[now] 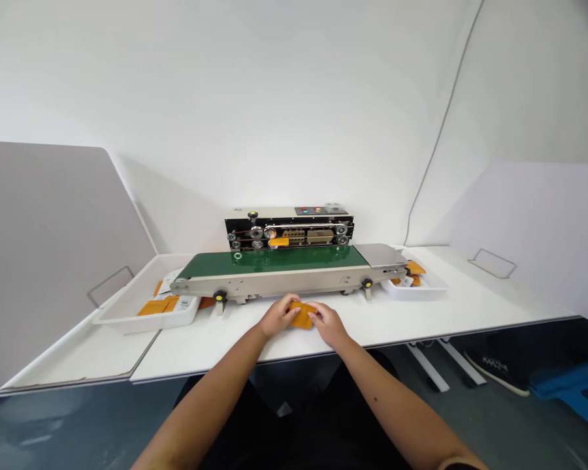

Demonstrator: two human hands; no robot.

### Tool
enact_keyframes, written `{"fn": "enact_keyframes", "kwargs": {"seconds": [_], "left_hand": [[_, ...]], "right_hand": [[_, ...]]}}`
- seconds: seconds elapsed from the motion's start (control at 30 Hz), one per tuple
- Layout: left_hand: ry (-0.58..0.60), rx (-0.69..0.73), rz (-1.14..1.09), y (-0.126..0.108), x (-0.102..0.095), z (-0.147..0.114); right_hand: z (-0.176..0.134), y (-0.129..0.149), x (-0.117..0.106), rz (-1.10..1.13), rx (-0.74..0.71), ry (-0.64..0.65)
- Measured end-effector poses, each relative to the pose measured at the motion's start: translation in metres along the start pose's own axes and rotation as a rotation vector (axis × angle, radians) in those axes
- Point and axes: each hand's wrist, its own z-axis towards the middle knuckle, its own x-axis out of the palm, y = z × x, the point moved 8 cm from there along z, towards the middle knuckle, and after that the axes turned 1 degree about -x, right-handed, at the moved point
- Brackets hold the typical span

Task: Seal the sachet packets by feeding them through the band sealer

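Between my two hands is a small orange packet [302,318], held just above or on the white table in front of the machine. My left hand [277,316] grips its left edge, thumb on top. At the right edge my right hand [329,324] pinches it with thumb and fingers. Behind them stands a band sealing machine [289,230] with a green conveyor belt [274,260]. Another orange packet [279,242] sits in the machine's rollers, above the belt.
A white tray [147,322] with several orange and white packets stands at the belt's left end. Beneath its right end is a second white tray [419,294] with more orange packets. Wire-handled white panels flank the table [475,300]. A shoe [497,372] and a blue object [575,391] are below right.
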Motion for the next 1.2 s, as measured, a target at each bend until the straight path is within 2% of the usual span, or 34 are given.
{"fn": "enact_keyframes", "kwargs": {"seconds": [0.13,0.3,0.5,0.63,0.73,0.87,1.0,1.07,1.2], "left_hand": [[-0.012,-0.045,-0.099,0.002,-0.001,0.002],[-0.081,-0.069,-0.127,0.003,-0.007,0.005],[0.023,-0.164,-0.192,0.017,0.003,0.006],[-0.066,-0.157,-0.304,0.019,-0.006,0.009],[-0.12,-0.161,-0.412,0.021,-0.012,0.011],[-0.026,-0.207,-0.469,0.024,-0.005,0.01],[0.085,-0.196,-0.47,0.02,0.006,0.006],[0.148,-0.172,-0.462,0.015,0.011,0.003],[0.187,-0.142,-0.429,0.009,0.012,0.001]], "right_hand": [[-0.001,-0.013,-0.001,0.213,0.107,-0.005],[-0.004,-0.016,-0.006,0.269,0.144,-0.042],[-0.004,-0.026,-0.008,0.324,0.202,-0.111],[-0.005,-0.024,-0.009,0.36,0.194,-0.131],[-0.004,-0.023,-0.006,0.341,0.196,-0.094],[0.0,-0.022,0.004,0.392,0.238,-0.035],[0.002,-0.017,0.002,0.557,0.287,-0.155],[0.004,-0.013,0.0,0.579,0.308,-0.174],[0.018,-0.005,-0.008,0.547,0.335,-0.095]]}}
